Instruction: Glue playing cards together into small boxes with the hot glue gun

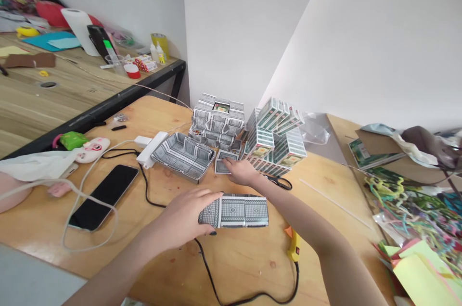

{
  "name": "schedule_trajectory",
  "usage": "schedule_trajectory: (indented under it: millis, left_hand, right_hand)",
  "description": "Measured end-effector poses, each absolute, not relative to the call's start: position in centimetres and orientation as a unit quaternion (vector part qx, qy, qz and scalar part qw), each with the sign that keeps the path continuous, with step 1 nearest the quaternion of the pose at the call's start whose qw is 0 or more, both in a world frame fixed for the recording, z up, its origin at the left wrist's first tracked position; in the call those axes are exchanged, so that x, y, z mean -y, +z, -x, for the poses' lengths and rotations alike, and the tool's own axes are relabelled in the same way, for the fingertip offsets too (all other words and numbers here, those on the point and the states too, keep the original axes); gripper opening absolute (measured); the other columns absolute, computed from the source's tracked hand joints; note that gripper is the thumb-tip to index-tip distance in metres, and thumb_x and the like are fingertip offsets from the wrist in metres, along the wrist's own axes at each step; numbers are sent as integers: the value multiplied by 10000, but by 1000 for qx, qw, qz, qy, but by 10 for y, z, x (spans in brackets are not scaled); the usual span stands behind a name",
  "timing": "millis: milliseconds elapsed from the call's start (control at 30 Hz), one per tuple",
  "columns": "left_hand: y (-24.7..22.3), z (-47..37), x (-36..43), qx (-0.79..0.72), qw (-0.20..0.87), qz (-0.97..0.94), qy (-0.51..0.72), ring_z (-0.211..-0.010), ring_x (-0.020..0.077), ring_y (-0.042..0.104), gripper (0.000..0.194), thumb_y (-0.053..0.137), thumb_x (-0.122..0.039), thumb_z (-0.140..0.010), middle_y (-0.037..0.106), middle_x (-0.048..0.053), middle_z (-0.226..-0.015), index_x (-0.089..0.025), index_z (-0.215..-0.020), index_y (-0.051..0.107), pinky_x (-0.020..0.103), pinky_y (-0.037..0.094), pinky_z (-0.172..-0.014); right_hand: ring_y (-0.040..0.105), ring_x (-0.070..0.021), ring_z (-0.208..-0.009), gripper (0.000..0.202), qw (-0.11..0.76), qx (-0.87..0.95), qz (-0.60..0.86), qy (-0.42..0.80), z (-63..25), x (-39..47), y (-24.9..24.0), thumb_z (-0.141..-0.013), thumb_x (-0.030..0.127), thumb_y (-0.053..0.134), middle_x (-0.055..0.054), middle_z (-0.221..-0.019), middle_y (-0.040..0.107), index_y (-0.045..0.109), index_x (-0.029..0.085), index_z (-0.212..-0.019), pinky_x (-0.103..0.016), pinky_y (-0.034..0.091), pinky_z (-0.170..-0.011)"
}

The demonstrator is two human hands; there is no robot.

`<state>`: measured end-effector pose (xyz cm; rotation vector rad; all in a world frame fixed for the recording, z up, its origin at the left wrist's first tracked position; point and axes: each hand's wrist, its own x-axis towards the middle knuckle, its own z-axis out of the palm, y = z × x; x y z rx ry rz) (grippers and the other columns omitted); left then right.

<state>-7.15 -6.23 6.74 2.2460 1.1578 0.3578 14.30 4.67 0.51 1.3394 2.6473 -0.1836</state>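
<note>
My left hand [191, 214] is wrapped round the left end of a long block made of patterned grey playing cards [245, 211], held above the wooden table [252, 267]. Farther forward, my right hand [241, 171] reaches down with its fingertips on flat grey cards [223, 163] lying on the table; whether it grips one is too small to tell. Left of those cards sits an open tray built from cards [184, 156]. Behind it stands a larger card structure [218, 121]. Stacked card boxes [276, 137] are right of my right hand.
Black scissors [281, 182] lie beside the boxes. A yellow corded tool [295, 246] is at the right front, its black cable crossing the table. At left are a phone [104, 197], a white power strip [152, 149] and a doll [92, 149]. Coloured paper and yarn fill the right side.
</note>
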Motion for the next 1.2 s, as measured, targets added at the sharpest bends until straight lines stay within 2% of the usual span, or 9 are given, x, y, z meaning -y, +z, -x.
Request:
schedule_trajectory:
  millis: [200,367,500,567,667,767,900,1067,1200]
  left_hand:
    - [68,72,62,-434,292,-843,128,-1111,252,516,606,684,-264,-643,573,37,-1209,-289,-1220,499,393,406,-932]
    - [70,73,62,-438,284,-844,120,-1108,266,518,622,675,-268,-629,555,41,-1233,-284,-1224,492,400,415,-917]
    - [67,70,63,-433,275,-843,160,-1027,243,566,583,649,-223,-615,592,33,-1168,-275,-1179,510,355,439,-875]
    - [65,66,62,-443,264,-835,193,-1008,236,572,583,630,-200,-619,600,36,-1143,-261,-1181,489,347,446,-862]
    - [61,53,56,-453,228,-825,249,-1024,245,552,554,613,-190,-637,592,58,-1121,-230,-1170,466,378,436,-879]
    - [51,37,49,-428,186,-834,294,-1053,256,515,461,616,-189,-642,586,70,-1077,-202,-1088,500,419,401,-931]
    - [33,24,50,-397,149,-854,300,-1036,258,501,407,576,-170,-688,588,84,-1039,-184,-1088,502,432,409,-914]
    - [9,24,59,-351,97,-887,284,-997,264,515,359,514,-161,-749,609,100,-1047,-181,-1107,531,454,413,-892]
    - [-11,27,57,-321,66,-899,290,-1001,256,524,318,479,-139,-763,635,93,-1025,-191,-1062,576,480,388,-934]
  right_hand:
    - [628,-203,-817,507,1,-869,-476,-132,-174,-36,26,-745,297,501,-86,-974,672,493,148,-1230,-278,463,-707]
    - [602,-193,-813,322,-289,-709,-482,-426,-219,1,48,-754,312,443,-35,-935,683,669,197,-952,-287,457,-677]
    - [430,-112,-440,371,-396,-559,-517,-513,-243,45,50,-762,433,406,-37,-690,654,676,195,-855,-234,311,-405]
    - [401,-114,-431,431,-471,-521,-497,-510,-245,63,49,-751,508,395,-63,-693,639,674,185,-814,-249,290,-392]
    - [504,-179,-580,471,-574,-496,-477,-445,-235,78,48,-721,577,396,-90,-770,625,669,199,-791,-312,400,-502]
    - [516,-184,-642,420,-610,-495,-452,-422,-215,76,48,-686,557,495,-64,-784,590,664,219,-870,-329,434,-565]
    - [417,-101,-503,397,-570,-464,-493,-465,-186,63,43,-665,395,648,13,-648,522,608,221,-1019,-233,356,-449]
    - [390,-63,-465,275,-594,-383,-529,-470,-173,57,33,-685,381,655,30,-630,533,618,196,-885,-194,319,-424]
    - [437,-81,-500,451,-593,-405,-531,-450,-181,61,41,-662,371,679,22,-652,576,598,199,-1071,-214,379,-477]
